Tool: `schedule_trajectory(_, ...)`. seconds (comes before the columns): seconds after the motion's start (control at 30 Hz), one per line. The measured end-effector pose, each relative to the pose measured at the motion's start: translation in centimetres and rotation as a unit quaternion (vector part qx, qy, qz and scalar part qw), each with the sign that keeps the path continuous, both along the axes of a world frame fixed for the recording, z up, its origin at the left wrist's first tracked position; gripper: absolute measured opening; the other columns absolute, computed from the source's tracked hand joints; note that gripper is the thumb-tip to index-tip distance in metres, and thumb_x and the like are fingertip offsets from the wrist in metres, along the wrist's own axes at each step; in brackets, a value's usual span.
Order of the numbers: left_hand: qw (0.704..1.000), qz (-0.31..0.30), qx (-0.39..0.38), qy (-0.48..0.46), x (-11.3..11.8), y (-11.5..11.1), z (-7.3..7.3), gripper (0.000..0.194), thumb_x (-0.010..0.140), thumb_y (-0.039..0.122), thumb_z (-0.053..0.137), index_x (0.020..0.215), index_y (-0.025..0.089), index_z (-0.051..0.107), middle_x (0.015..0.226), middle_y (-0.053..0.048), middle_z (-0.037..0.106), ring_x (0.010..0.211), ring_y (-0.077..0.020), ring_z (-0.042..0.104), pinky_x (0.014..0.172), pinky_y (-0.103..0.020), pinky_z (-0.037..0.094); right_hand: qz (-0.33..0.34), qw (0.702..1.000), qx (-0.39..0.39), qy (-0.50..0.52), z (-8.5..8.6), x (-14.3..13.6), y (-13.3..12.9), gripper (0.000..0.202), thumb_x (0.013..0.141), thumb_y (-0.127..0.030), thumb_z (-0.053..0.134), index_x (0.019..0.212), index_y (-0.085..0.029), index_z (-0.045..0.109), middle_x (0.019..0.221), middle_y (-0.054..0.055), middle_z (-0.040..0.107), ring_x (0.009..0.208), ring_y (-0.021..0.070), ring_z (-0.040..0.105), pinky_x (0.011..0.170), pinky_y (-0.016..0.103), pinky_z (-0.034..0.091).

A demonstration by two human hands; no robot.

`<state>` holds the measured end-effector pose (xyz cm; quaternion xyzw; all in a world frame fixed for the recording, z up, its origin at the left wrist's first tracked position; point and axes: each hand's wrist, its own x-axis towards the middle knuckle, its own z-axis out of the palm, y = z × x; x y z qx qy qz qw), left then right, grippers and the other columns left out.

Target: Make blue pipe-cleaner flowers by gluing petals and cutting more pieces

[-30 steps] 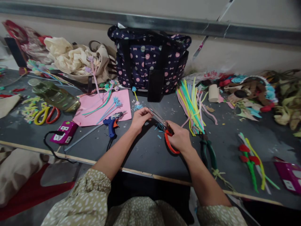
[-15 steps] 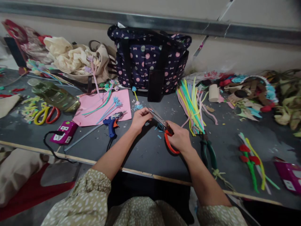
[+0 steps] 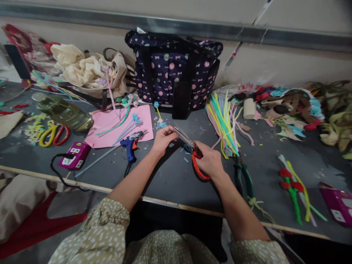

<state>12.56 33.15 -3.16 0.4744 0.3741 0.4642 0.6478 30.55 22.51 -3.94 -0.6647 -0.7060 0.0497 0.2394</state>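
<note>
Right hand [image 3: 209, 158] is wrapped round the red handle of the scissors [image 3: 190, 141]; part of the grip is hidden, fingers closed on it. Scissors sit between the two hands above the table [image 3: 167, 179], long axis roughly 5 to 11 o'clock, handle low, blades pointing up to 11.

Key relation: blade tips end right at the left hand [image 3: 164, 140] fingertips — touching or just beside, cannot tell. From those fingers the scissors lie toward 5 o'clock. Left hand is nearer the tips, right hand owns the handle. Left fingers curl narrow, thumb close by; whether they meet or pinch something thin, cannot tell. Blade gap also too small to read.

Around: blue snippets [image 3: 186, 160] lie below the blades, glue gun [image 3: 129, 146] at 9 o'clock from left hand, stem bundle [image 3: 225, 124] at 1 from right hand — pliers [image 3: 243, 179] at 4.
</note>
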Motion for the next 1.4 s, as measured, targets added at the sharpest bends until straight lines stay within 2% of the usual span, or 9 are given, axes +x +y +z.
schedule_trajectory(0.5,1.0,-0.016,-0.007,-0.007,0.01,-0.06,0.0,0.011,0.065,0.02,0.071,0.072,0.017,0.064,0.066,0.003,0.062,0.057,-0.0085,0.054,0.057,-0.022,0.045,0.004,1.0,0.002,-0.006,-0.06,-0.04,-0.01,0.045,0.076,-0.022,0.052,0.119,-0.016,0.061,0.102,0.01,0.073,0.091,0.0232,0.068,0.074,0.03,0.051)
schedule_trajectory(1.07,0.999,-0.025,-0.028,-0.023,0.06,-0.17,-0.14,0.011,0.065,0.02,0.072,0.069,0.017,0.063,0.064,0.002,0.061,0.057,-0.0088,0.053,0.058,-0.024,0.045,0.002,1.0,0.002,0.002,-0.04,-0.08,0.0,0.042,0.074,-0.021,0.053,0.115,-0.019,0.061,0.098,0.009,0.073,0.087,0.0226,0.068,0.07,0.029,0.049)
schedule_trajectory(1.4,0.998,-0.03,-0.034,-0.033,0.12,-0.13,-0.23,0.015,0.064,0.021,0.074,0.069,0.016,0.06,0.062,0.003,0.06,0.055,-0.0081,0.053,0.057,-0.022,0.044,0.014,1.0,-0.012,0.008,0.37,-0.19,0.01,0.034,0.075,-0.021,0.053,0.107,-0.019,0.062,0.082,0.004,0.07,0.076,0.0191,0.065,0.063,0.025,0.043)
